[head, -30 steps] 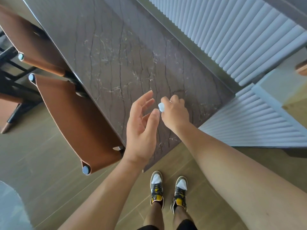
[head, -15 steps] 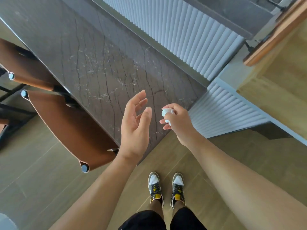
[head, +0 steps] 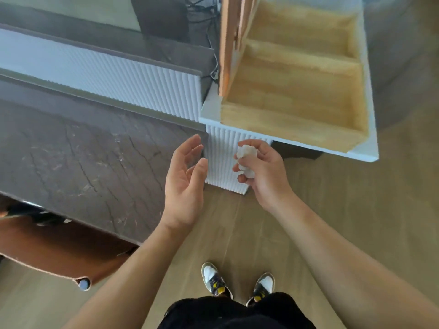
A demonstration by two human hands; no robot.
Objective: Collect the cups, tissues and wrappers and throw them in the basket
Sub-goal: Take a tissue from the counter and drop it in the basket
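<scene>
My right hand (head: 261, 172) grips a crumpled white tissue (head: 245, 157), which pokes out between the thumb and curled fingers. It hovers off the right end of the dark marble table (head: 78, 157), in front of the table's white ribbed base (head: 221, 160). My left hand (head: 185, 184) is beside it, palm up, fingers relaxed and holding nothing, over the table's right edge. No basket, cups or wrappers are in view.
A brown leather chair (head: 59, 252) is tucked under the table at lower left. Wooden steps (head: 297, 74) with white sides rise at upper right, beside a white ribbed cabinet (head: 114, 74) with cables behind. My feet (head: 237, 283) stand on wood flooring.
The view has swung right, away from the chairs and towards the wooden steps. My right hand carried the tissue off the table's end and turned palm up; the left hand kept its open pose.
</scene>
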